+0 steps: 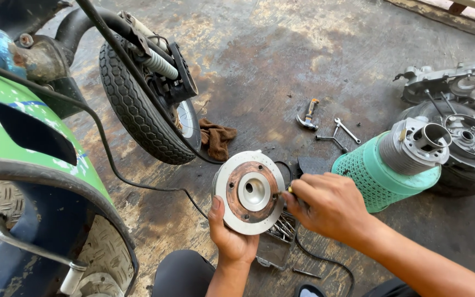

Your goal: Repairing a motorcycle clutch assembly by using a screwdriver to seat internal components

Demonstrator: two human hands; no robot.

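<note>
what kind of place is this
Probably a scooter repair workshop or garage floor. A green scooter with its front wheel stands on stained concrete, wrenches and a hammer lie loose, and an engine cylinder rests nearby.

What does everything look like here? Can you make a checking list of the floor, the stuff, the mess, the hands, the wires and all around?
Surface: stained, oily grey concrete floor.
Job's things: round silver metal disc with coppery ring and centre hole; thin yellow-tipped tool at its right edge.
Clutter: brown rag, small hammer, two silver spanners, tray of metal rods.
Grippers: left hand holds the disc from below; right hand grips the tool.
Cables: black cable runs from the scooter across the floor.
Surroundings: green scooter body, black tyre, teal mesh basket with grey finned cylinder, engine casing.
</note>
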